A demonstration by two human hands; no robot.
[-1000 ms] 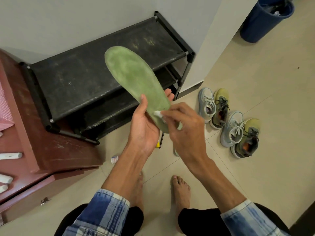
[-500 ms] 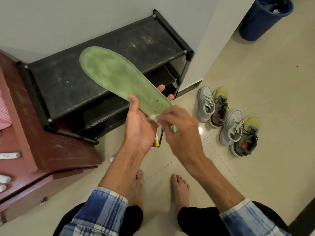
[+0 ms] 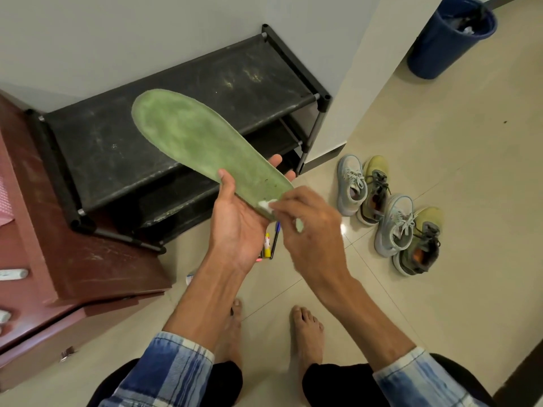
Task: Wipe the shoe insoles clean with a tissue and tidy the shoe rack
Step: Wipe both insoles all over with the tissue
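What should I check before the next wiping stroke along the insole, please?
1. Left hand grips insole: ok.
2. Right hand pinches tissue: ok.
3. Tissue touches insole's heel edge: ok.
4. Insole free of specks: not ok, dark specks near heel.
5. Insole's underside clean: cannot tell.
6. Shoes on rack: not ok, they stand on the floor.

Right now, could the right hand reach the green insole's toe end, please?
Probably yes: the green insole lies bare beyond the left hand gripping its heel end, where the right hand pinches the tissue.
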